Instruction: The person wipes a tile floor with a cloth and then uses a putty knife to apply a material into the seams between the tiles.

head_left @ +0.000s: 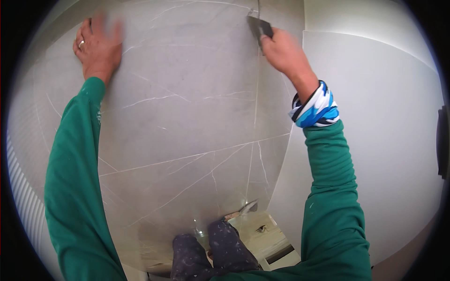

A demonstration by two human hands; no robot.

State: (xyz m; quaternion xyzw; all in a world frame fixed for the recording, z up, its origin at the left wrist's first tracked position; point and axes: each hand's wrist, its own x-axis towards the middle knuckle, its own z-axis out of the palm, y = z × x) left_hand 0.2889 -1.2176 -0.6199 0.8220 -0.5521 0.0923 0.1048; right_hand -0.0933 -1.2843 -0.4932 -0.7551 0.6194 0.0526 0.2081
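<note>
Grey marble-look tiles (178,117) with white veins and thin joints fill the middle of the view. My right hand (283,51) grips a dark, flat-bladed putty knife (259,27), its blade at the upright joint near the top right. Part of its handle is hidden in my fist. At the upper left, my left hand (99,51) lies against the tiles with its fingers apart; the fingertips are smeared by motion. It holds nothing, and a ring (82,44) is on one finger.
A plain white wall (365,126) meets the tiles on the right. Below, beside my stained dark trousers (229,243), lies a pale board (262,229) with a tool that looks like a trowel (248,206) by its far edge. White ribbed slats (23,206) stand at the far left.
</note>
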